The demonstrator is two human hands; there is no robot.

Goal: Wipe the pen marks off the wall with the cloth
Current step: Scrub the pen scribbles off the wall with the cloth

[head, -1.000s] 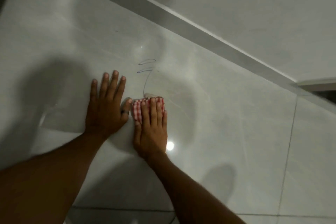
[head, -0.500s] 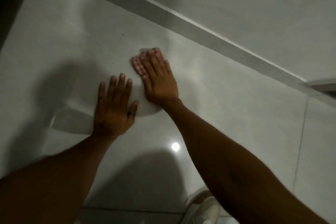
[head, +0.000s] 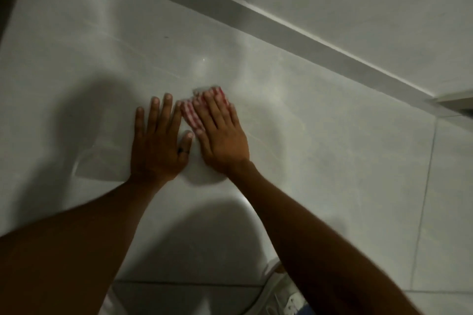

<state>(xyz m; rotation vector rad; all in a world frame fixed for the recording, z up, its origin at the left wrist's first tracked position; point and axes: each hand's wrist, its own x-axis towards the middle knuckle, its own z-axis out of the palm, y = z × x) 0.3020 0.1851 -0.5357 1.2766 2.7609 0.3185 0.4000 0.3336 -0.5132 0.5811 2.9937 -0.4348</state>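
Right hand (head: 222,135) is flat, fingers straight, pressing the checkered cloth (head: 190,112) onto the glossy wall (head: 332,148). Left hand (head: 158,146) is spread flat beside it, holding nothing.

right hand (head: 222,140) flat on cloth (head: 190,115) | left hand (head: 156,151) flat on wall (head: 332,161)

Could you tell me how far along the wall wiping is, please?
Done: no pen lines show on the wall. In hand: the right hand presses the red checked cloth against it, left hand flat alongside. Left: a small dark speck higher up, plus anything under the cloth.
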